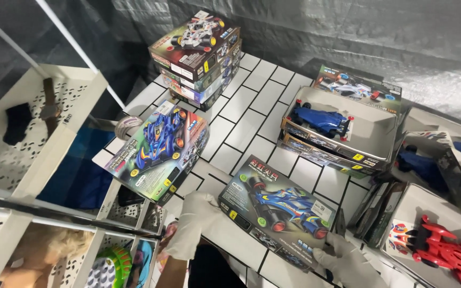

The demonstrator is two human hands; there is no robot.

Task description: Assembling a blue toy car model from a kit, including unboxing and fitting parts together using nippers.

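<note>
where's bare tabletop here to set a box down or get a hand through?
The tiled table is bare in the middle strip, bordered by the stacked boxes, the tilted car box, the open tray with the blue car and the held box. The right side, by the red car, is crowded.

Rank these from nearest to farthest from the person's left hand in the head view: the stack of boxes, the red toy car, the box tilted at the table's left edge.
From the left hand:
1. Tilted box, just above it, table's left edge.
2. Stack of boxes, far end of table.
3. Red toy car, far right, in an open box.
</note>
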